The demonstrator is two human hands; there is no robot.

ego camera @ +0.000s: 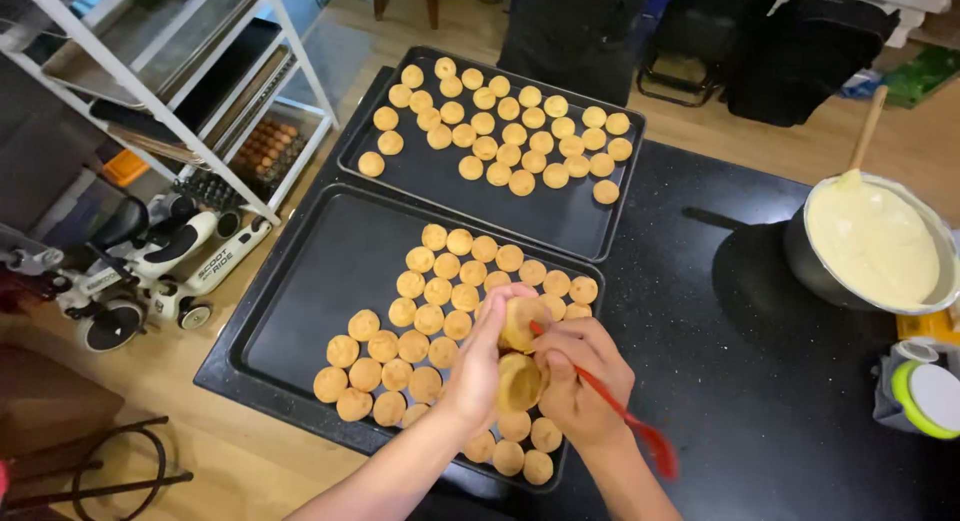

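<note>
The left hand [478, 366] cups a split pastry shell [521, 353], fingers curled around it so the two hollow halves gape open above the near tray [300, 311]. The right hand [583, 381] pinches the red handle of a small spoon [610, 406], its tip poked into the upper half. Both hands hover over the near edge of the bench [720, 381], above rows of round shells on the tray; a second tray [440, 181] of shells lies just behind it. A pot of pale cream [875, 243] with a wooden spoon [866, 131] stands at the right edge of the bench, well apart from the hands. The shell looks thin and brittle, so pressing the spoon tip too hard could likely crack it or tear the halves apart. Squeezing with the curled fingers could crush it. Carrying cream across that gap risks drips on the bench.
</note>
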